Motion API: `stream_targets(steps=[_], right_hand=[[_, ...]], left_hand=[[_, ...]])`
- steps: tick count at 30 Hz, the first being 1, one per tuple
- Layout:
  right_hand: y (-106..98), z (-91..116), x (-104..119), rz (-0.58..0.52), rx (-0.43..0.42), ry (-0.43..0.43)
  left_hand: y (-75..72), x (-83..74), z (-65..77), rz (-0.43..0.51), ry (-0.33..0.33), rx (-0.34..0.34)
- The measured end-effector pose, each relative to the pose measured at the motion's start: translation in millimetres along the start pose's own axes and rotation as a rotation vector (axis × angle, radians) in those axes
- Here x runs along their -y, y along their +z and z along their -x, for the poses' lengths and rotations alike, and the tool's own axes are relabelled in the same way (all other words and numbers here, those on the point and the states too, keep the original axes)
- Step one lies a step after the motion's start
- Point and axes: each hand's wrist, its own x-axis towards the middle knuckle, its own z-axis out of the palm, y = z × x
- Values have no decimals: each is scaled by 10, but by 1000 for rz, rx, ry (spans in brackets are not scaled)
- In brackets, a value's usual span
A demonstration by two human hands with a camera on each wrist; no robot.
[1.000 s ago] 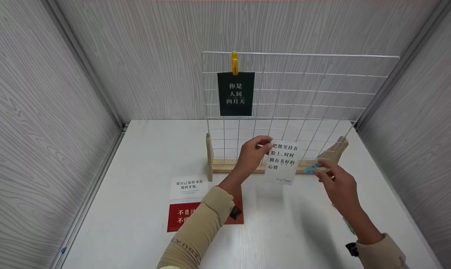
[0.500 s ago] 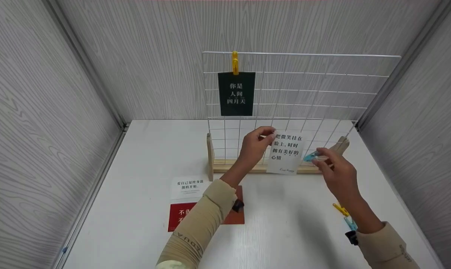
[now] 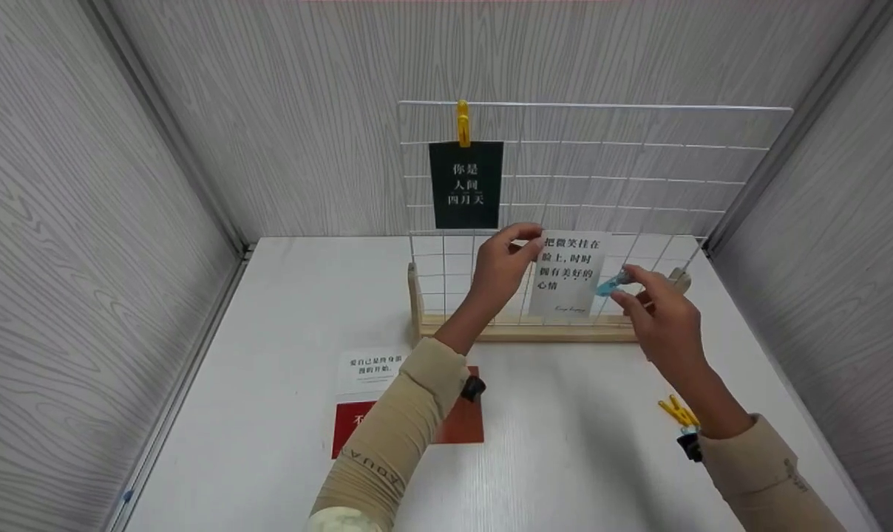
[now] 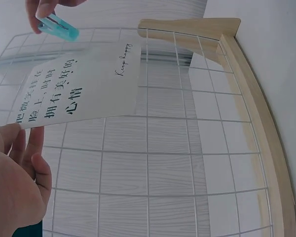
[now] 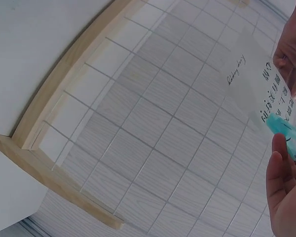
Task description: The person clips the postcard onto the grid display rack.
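My left hand (image 3: 502, 270) pinches a white card (image 3: 569, 275) with black writing by its upper left corner. The card is upright in front of the wire grid (image 4: 147, 153). Between the thumb and fingers of my right hand (image 3: 668, 314) is a blue clothes peg (image 3: 610, 284), just right of the card. In the left wrist view the peg (image 4: 59, 27) lies beyond the card and apart from it. A dark green card (image 3: 466, 185) hangs at the grid's upper left from a yellow clothes peg (image 3: 463, 124).
A wooden base (image 3: 476, 330) carries the grid. On the table at left lie a white card (image 3: 371, 373), a red card (image 3: 349, 425) and an orange-brown card (image 3: 461, 421), partly under my left arm. Yellow pegs (image 3: 677, 410) lie beside my right wrist.
Both hands have risen, lifting the white card and the blue peg higher in front of the grid. The right hand has also shifted slightly left. The hanging green card stays put.
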Motion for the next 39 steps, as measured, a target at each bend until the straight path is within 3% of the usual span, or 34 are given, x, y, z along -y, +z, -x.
stream_targets(steps=[12,21,30,39], right_hand=[[-41,-286,119,-8,-40,-54],[-70,-535,174,-9,-80,-86],[-45,-747,227,-22,-156,-143],[-61,-1026,402,-55,-291,-166]], left_hand=[[-40,-170,-119,11,33,-23],[-44,-320,-234,-78,58,-80],[-19,-395,-313,-126,75,-102],[-14,-527,-403,-207,54,-133]])
